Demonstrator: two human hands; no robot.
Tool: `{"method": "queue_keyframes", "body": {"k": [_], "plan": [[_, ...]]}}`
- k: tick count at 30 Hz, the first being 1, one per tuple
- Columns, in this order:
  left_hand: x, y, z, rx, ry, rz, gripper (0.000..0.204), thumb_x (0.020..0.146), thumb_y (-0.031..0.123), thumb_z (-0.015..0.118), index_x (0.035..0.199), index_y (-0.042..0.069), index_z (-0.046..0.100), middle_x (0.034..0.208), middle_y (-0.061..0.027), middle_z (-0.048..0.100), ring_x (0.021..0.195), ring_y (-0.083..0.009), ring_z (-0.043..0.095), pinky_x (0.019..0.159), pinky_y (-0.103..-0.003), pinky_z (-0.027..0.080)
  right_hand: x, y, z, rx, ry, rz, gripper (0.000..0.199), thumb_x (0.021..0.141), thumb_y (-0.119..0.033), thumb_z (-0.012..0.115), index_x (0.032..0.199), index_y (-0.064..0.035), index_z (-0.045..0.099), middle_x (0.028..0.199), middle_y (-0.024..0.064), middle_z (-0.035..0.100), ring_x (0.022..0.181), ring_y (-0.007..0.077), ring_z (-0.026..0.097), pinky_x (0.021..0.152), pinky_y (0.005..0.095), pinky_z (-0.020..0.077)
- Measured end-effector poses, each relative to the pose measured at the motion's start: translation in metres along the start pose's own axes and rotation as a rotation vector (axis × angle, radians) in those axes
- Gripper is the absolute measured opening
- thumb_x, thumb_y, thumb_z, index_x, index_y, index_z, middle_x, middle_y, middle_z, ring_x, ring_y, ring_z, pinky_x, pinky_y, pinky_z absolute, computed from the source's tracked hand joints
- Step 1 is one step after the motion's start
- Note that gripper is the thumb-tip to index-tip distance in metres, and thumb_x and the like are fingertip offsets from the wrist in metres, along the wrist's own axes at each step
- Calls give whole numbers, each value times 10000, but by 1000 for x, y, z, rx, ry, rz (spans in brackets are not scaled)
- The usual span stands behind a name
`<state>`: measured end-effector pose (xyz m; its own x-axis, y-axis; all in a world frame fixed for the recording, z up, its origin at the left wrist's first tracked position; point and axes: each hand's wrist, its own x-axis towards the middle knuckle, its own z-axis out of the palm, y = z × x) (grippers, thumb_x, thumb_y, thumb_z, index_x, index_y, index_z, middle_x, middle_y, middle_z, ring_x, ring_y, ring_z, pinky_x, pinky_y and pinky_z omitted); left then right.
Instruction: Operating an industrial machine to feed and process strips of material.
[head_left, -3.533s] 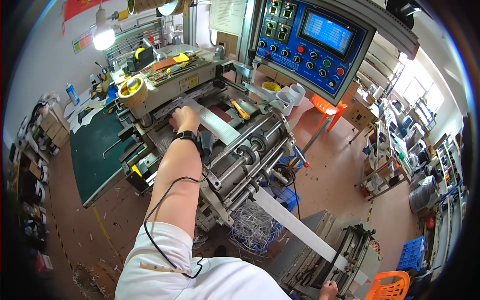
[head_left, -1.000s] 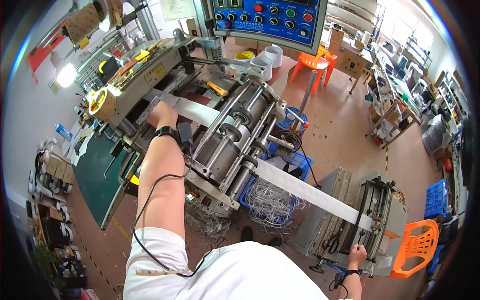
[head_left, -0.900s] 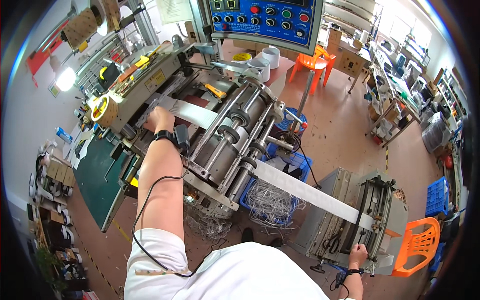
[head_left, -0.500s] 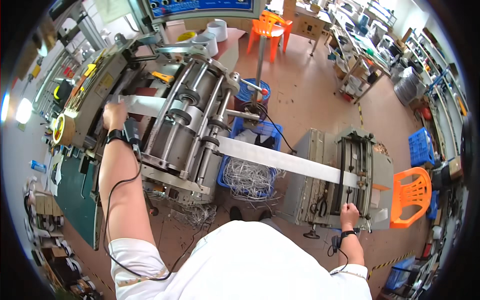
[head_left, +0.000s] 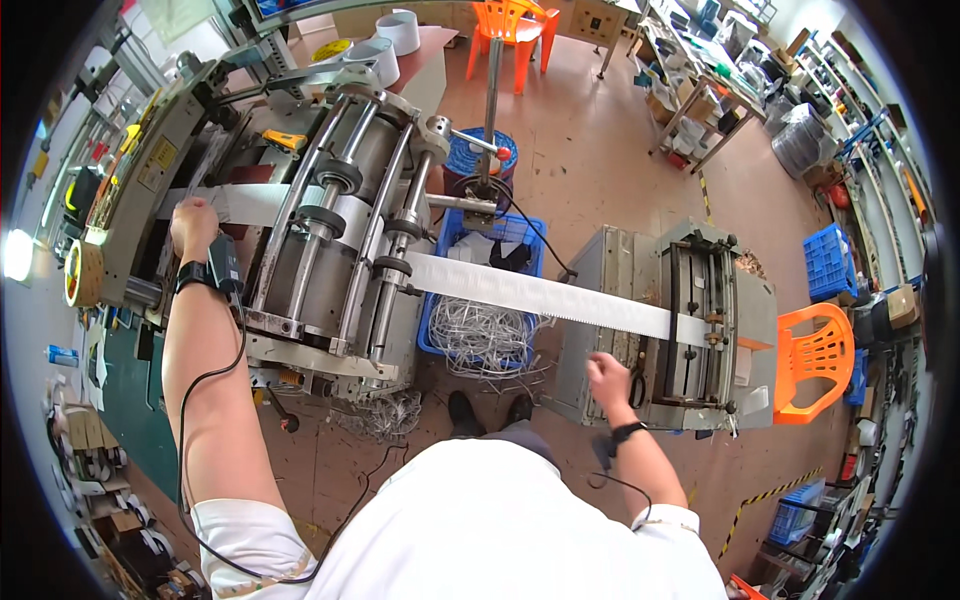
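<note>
A white strip runs from a roller machine on my left, across a gap, into a smaller grey machine on my right. My left hand is closed at the near edge of the strip's left part; what its fingers hold, if anything, is hidden. My right hand is curled in the air at the left side of the grey machine, below the strip, with nothing visible in it. Black scissors lie on that machine beside it.
Between the machines, a blue crate holds tangled shredded strips. A yellow cutter lies on the left machine, with a tape roll at its edge. An orange chair stands beyond the grey machine. Cables hang from both wrists.
My right hand has left the near end of the grey machine and moved left. My left hand stays by the strip. The whole view has shifted slightly.
</note>
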<state>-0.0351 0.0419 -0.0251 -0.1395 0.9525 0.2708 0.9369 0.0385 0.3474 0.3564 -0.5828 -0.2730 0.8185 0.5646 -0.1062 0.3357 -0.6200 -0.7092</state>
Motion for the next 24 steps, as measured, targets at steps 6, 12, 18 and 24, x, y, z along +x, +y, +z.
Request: {"method": "queue_keyframes", "body": {"k": [6, 12, 18, 24], "plan": [[-34, 42, -24, 117, -95, -22, 490, 856, 542, 533, 1066, 135, 708, 1125, -169, 661, 1054, -339, 628, 889, -439, 492, 47, -38, 149, 709, -42, 104, 321, 886, -190, 620, 1154, -14, 608, 792, 74, 682, 671, 151, 620, 620, 302, 498], [-39, 58, -31, 91, -57, -217, 876, 844, 774, 274, 1114, 45, 678, 1162, -207, 637, 1099, -373, 600, 933, -457, 455, -1, -64, 227, 127, -622, -80, 266, 917, -232, 533, 957, -24, 694, 827, 140, 682, 737, 238, 642, 696, 344, 507], [-45, 68, -36, -31, -118, -184, 950, 825, 807, 197, 1162, 46, 653, 1218, -206, 611, 1172, -379, 552, 981, -452, 413, -50, -53, 215, -241, -936, -103, 293, 875, -296, 562, 999, -66, 695, 981, 183, 681, 975, 352, 636, 854, 423, 496], [-45, 67, -39, -98, -79, -101, 907, 836, 787, 231, 1249, 69, 601, 1269, -194, 584, 1222, -354, 520, 998, -464, 385, -24, -36, 177, -507, -928, -80, 360, 839, -346, 609, 972, -22, 692, 995, 202, 675, 984, 357, 634, 883, 428, 493]]}}
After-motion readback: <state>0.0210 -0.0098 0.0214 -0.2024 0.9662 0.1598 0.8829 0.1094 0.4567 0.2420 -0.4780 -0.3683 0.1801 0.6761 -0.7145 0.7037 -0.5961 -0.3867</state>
